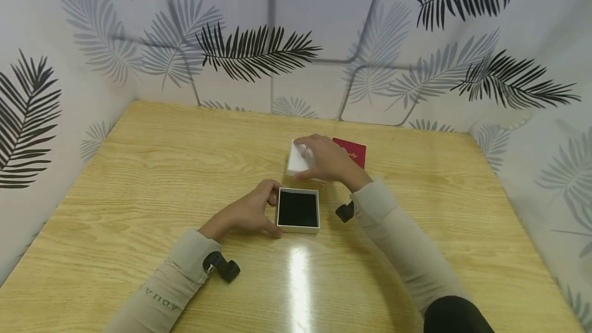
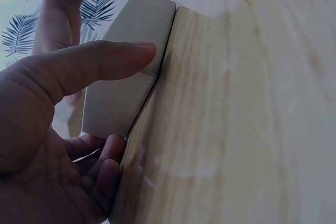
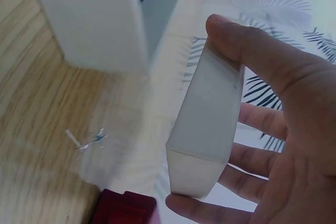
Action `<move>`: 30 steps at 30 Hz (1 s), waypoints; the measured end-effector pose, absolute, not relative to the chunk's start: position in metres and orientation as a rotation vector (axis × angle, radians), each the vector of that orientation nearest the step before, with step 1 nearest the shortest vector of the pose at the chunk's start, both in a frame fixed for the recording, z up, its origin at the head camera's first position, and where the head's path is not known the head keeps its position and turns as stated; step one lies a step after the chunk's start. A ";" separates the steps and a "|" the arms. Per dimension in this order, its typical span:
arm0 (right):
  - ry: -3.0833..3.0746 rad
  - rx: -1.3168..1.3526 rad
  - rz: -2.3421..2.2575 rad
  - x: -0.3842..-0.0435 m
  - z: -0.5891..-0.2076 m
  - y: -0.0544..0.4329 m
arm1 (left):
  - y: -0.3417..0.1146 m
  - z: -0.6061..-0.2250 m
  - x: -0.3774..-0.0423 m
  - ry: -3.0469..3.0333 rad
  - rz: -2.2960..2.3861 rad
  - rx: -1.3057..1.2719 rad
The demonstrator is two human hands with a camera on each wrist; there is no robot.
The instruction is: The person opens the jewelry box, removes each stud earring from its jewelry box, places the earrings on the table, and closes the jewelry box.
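Note:
A small square white box base [image 1: 299, 229] with a black lining [image 1: 298, 208] sits on the table. My left hand [image 1: 253, 208] grips its left side, thumb at the near corner, fingers at the far one. In the left wrist view, the thumb lies along the pale wall of the box base [image 2: 118, 98]. Just beyond the base, my right hand [image 1: 326, 157] holds a white box lid [image 1: 295, 161] between thumb and fingers. The right wrist view shows the lid [image 3: 207, 111] tilted in that hand [image 3: 294, 124].
A flat red piece [image 1: 353, 152] with gold lettering lies behind the right hand, partly covered by it. A tiny shiny trinket [image 3: 95, 139] rests on the wood between box and red piece. The wooden table [image 1: 162, 168] ends at a leaf-patterned cloth [image 1: 240, 14].

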State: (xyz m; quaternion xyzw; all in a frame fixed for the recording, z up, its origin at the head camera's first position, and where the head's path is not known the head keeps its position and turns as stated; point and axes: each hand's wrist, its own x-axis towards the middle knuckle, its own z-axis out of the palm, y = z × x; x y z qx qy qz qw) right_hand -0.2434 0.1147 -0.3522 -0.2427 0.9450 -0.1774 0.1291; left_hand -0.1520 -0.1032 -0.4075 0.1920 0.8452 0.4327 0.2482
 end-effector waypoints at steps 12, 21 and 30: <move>2.763 -0.766 -0.495 -0.215 -0.331 0.114 | -0.103 -0.405 -0.152 2.300 1.178 0.507; 2.789 -0.778 -0.462 -0.202 -0.329 0.115 | -0.102 -0.406 -0.152 2.311 1.189 0.529; 2.764 -0.747 -0.485 -0.195 -0.330 0.116 | -0.102 -0.408 -0.152 2.305 1.206 0.526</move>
